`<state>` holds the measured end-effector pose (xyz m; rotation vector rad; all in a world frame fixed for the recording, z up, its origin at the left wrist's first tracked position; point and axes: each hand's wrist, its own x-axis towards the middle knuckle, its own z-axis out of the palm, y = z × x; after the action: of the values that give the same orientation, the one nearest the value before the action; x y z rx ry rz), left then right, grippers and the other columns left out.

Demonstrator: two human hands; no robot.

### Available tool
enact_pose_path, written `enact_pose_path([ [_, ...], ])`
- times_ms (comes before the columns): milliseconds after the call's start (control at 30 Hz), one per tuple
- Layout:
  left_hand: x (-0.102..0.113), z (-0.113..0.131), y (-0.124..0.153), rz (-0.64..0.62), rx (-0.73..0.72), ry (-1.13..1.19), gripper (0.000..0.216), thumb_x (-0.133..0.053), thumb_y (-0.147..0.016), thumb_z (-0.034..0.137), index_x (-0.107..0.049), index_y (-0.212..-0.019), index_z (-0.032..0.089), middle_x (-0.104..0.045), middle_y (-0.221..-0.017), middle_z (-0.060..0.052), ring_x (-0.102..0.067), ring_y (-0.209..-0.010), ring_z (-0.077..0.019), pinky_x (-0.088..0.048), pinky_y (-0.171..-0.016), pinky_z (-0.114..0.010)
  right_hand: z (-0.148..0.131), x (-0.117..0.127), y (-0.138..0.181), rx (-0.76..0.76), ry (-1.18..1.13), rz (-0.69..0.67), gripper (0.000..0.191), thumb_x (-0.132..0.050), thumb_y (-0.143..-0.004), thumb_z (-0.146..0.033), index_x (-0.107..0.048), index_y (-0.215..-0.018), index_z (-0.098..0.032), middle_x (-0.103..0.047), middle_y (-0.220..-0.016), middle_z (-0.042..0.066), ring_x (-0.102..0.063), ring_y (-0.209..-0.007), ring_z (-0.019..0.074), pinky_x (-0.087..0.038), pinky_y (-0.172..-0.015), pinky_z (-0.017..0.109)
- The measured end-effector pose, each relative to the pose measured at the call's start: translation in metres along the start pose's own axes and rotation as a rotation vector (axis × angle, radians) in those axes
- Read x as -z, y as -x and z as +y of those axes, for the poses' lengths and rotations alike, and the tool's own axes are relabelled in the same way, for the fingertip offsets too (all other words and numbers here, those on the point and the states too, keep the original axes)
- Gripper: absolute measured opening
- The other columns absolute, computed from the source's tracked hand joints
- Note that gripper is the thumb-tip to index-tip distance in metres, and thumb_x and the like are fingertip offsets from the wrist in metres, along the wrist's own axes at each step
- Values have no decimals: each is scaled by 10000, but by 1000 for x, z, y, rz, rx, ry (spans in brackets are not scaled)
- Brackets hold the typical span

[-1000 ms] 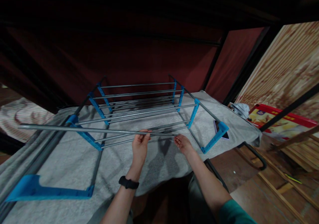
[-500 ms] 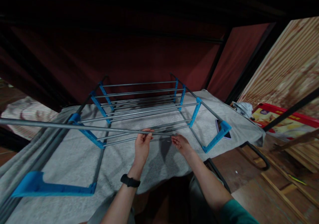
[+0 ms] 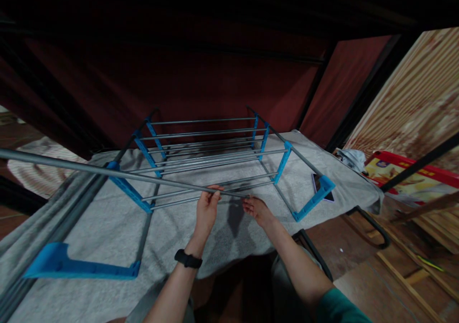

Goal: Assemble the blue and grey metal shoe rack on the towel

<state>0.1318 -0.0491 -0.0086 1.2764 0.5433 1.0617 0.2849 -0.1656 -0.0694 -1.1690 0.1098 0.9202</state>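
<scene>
A long loose grey metal rod point(image 3: 107, 172) slants from the far left edge down to the middle of the view. My left hand point(image 3: 207, 210), with a black watch on its wrist, is closed around the rod near its right part. My right hand point(image 3: 255, 207) pinches the rod's right end. Just beyond both hands lies a rack point(image 3: 211, 155) of grey rods and blue plastic brackets, resting on a grey towel point(image 3: 107, 227). A separate blue bracket point(image 3: 75, 268) lies on the towel at the lower left.
A dark phone point(image 3: 320, 187) lies on the towel by the rack's right blue end. A red box point(image 3: 409, 177) and wooden slats point(image 3: 405, 275) sit at the right on the floor. Dark red panels and black bars stand behind. A pale cloth point(image 3: 39, 165) lies at the left.
The rod's left end has risen and swung further left, past the view's edge. Both hands have kept their hold and drifted slightly closer together.
</scene>
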Motion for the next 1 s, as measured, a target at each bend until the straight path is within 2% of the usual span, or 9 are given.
enact_pose_path([
  [300,-1,1,0,-21,33,-11,291,-795,-841,417,-693,-1018,210,-755,-989,-100,-703,-943,-237,-555,-809,-346,8,-6,1,-21,61,-85,208,-737,-697,-96,-609,-819,-206,-746,-754,17,-672,-628,142,-565,-604,262],
  [500,4,-3,0,-86,-17,-131,325,-641,-941,478,-612,-1113,204,-739,-1033,-89,-693,-1024,-241,-543,-927,-409,10,-9,6,0,140,-148,277,-797,-598,-183,-633,-819,-214,-752,-768,20,-675,-654,157,-556,-618,283],
  [733,12,9,-1,-87,-113,-267,335,-537,-993,468,-563,-1209,213,-705,-983,-64,-663,-986,-224,-510,-956,-402,7,-17,7,134,469,-110,222,-758,-581,-215,-724,-800,-237,-700,-699,-17,-641,-704,168,-479,-634,281],
  [833,19,12,-2,-103,-154,-338,333,-496,-1007,460,-552,-1225,214,-676,-924,-43,-652,-938,-216,-501,-944,-394,0,-16,5,192,442,-124,240,-772,-588,-272,-746,-824,-238,-725,-773,3,-651,-764,178,-485,-674,294],
  [1000,32,15,-5,-177,-165,-487,354,-425,-1013,440,-551,-1251,210,-629,-872,-29,-646,-870,-213,-517,-858,-368,-13,-11,3,195,340,-160,272,-794,-550,-347,-746,-791,-232,-751,-809,15,-628,-683,145,-493,-666,294],
])
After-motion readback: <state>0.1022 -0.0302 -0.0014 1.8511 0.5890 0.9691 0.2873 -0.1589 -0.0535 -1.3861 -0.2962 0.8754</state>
